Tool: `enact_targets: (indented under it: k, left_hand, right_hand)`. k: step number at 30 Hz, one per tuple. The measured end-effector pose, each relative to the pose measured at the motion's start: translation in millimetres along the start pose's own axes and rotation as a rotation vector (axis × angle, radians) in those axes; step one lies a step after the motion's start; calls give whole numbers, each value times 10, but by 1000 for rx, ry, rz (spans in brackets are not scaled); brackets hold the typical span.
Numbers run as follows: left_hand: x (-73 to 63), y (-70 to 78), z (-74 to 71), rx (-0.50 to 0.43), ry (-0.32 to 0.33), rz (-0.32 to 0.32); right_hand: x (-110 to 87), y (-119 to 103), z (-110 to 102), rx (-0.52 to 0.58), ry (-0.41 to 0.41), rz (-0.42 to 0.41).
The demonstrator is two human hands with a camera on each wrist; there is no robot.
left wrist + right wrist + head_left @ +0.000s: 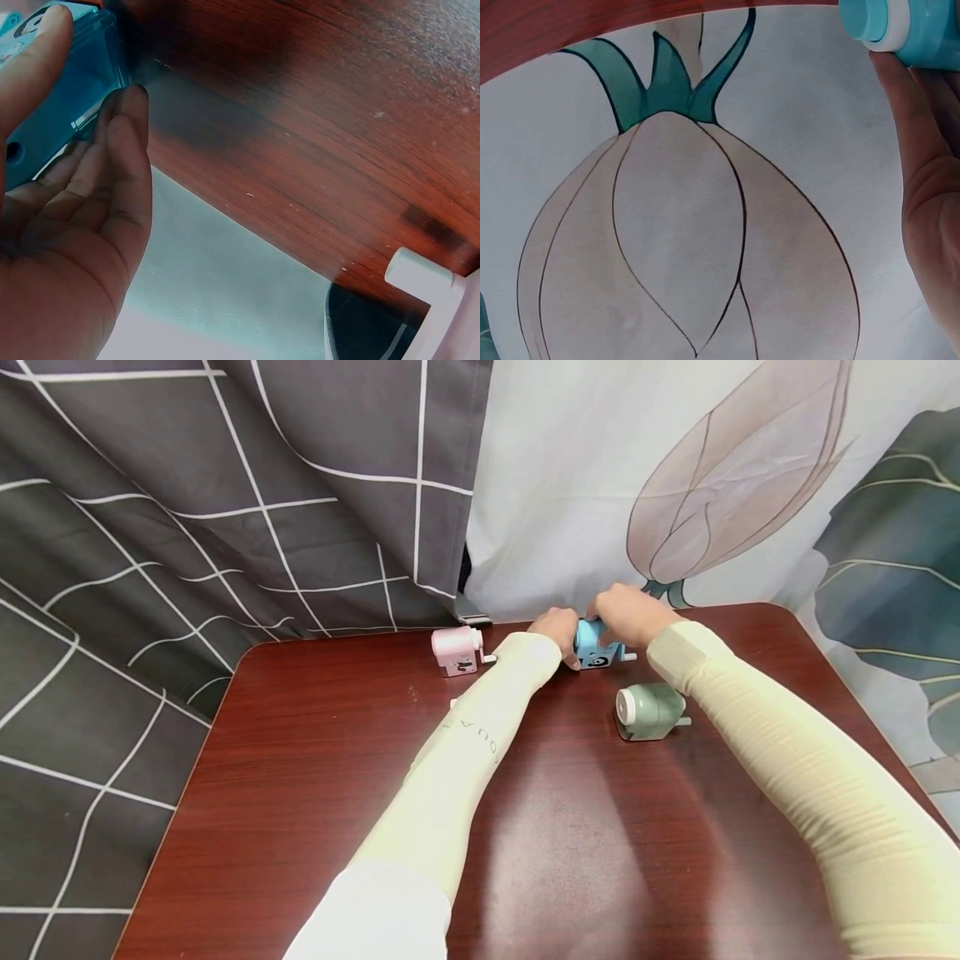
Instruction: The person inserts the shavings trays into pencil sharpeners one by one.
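Note:
Near the back edge of the table, a blue hand-crank pencil sharpener [594,653] with a panda picture stands between both hands. My left hand [557,630] grips its left end; in the left wrist view the thumb lies on the panda face and the other fingers [129,161] reach behind the body. From above and the right, my right hand [633,615] holds the top, with fingers [907,112] at the back in the right wrist view. A white crank handle sticks out on the right.
A pink crank sharpener [455,652] stands to the left, and a green one [651,712] stands nearer on the right. The left sleeve [472,735] partly hides a small white piece. Curtains [337,527] hang right behind the dark red table [300,777].

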State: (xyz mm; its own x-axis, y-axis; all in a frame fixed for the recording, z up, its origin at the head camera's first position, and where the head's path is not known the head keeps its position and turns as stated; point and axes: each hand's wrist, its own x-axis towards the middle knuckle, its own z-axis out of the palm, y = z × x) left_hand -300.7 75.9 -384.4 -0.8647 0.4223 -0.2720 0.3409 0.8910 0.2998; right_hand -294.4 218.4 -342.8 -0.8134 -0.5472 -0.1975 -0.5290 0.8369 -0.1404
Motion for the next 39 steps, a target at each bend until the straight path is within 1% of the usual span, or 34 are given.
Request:
enact_targets:
  k: [12, 21, 31, 39]
  left_hand:
    - [16, 5, 17, -4, 7, -8]
    - [38, -19, 24, 1, -4, 4]
    - [47, -20, 7, -19, -20, 13]
    - [61, -5, 34, -33, -4, -2]
  right_hand:
    - [5, -7, 3, -2, -1, 7]
    - [5, -10, 5, 5, 4, -2]
    - [2, -17, -7, 0, 6, -6]
    - [4, -28, -17, 0, 6, -5]
